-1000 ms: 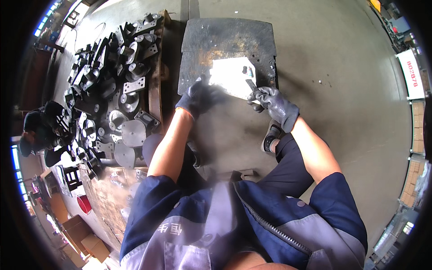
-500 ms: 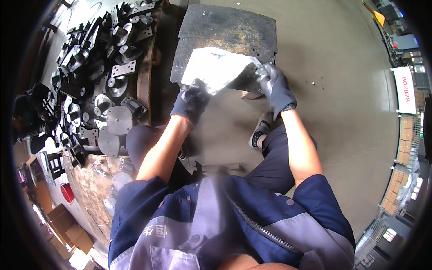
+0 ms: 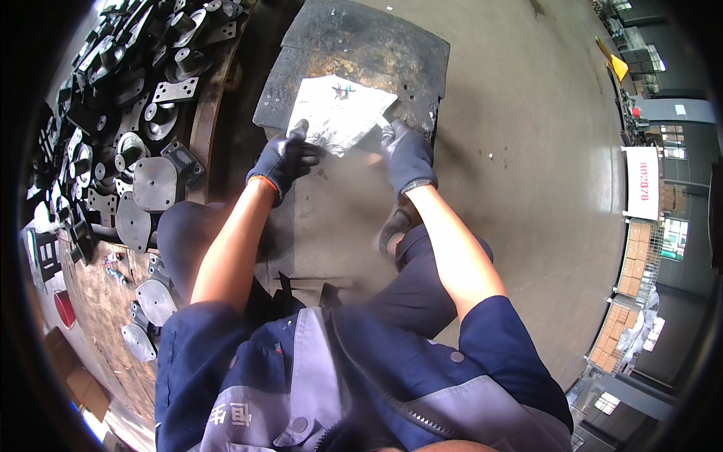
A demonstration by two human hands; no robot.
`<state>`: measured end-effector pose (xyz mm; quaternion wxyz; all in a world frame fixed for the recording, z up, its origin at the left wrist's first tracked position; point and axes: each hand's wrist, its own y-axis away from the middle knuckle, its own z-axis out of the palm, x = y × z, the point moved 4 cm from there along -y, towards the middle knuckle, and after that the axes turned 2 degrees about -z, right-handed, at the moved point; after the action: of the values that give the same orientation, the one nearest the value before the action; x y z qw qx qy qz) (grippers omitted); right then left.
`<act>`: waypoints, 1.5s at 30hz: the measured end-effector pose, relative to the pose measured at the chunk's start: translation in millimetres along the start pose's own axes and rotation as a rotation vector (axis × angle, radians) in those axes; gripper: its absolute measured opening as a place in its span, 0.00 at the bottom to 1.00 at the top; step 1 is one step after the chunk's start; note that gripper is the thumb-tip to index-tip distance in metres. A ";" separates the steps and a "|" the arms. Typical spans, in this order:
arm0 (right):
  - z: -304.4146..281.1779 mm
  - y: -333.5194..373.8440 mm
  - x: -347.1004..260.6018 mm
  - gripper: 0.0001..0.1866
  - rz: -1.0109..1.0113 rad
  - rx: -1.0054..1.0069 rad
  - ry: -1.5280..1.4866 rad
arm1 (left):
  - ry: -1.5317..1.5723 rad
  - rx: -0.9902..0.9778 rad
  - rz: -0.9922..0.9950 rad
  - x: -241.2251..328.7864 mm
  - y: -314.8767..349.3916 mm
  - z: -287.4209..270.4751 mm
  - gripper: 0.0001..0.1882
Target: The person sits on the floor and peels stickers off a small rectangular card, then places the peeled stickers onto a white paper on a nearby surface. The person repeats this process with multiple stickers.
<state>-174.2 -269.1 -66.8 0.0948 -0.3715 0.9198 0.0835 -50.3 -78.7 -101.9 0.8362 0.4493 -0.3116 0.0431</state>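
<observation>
White sheet spread out between both hands, not yet let go

Head view: the crinkled white sheet (image 3: 331,117) is opened out above the near part of the dark, worn table (image 3: 361,45). The gloved left hand (image 3: 285,160) pinches its near-left edge, thumb on top, other fingers loosely spread. The right hand (image 3: 409,154) is curled nearly closed and seems to grip the right edge, though blur hides the exact contact. I judge the handling partway: unfolding looks done; releasing the sheet is left. Metal plate parts (image 3: 156,183) lie untouched at left, well apart.
</observation>
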 end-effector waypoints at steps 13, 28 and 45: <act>9.7 23.1 -13.6 0.11 0.032 -0.034 -0.275 | -1.170 0.176 0.495 32.7 15.2 -23.5 0.13; 43.2 26.9 -11.1 0.06 0.008 -0.054 -0.427 | -0.548 0.252 0.198 17.6 -0.5 -40.7 0.10; 32.1 44.9 -32.6 0.06 -0.085 0.052 -0.547 | -0.366 0.318 0.190 14.7 -9.2 -41.4 0.04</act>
<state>-179.0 -208.3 -86.4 0.3525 -0.3709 0.8455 0.1528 -15.3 -55.0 -116.9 0.6769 0.5441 -0.4878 0.0880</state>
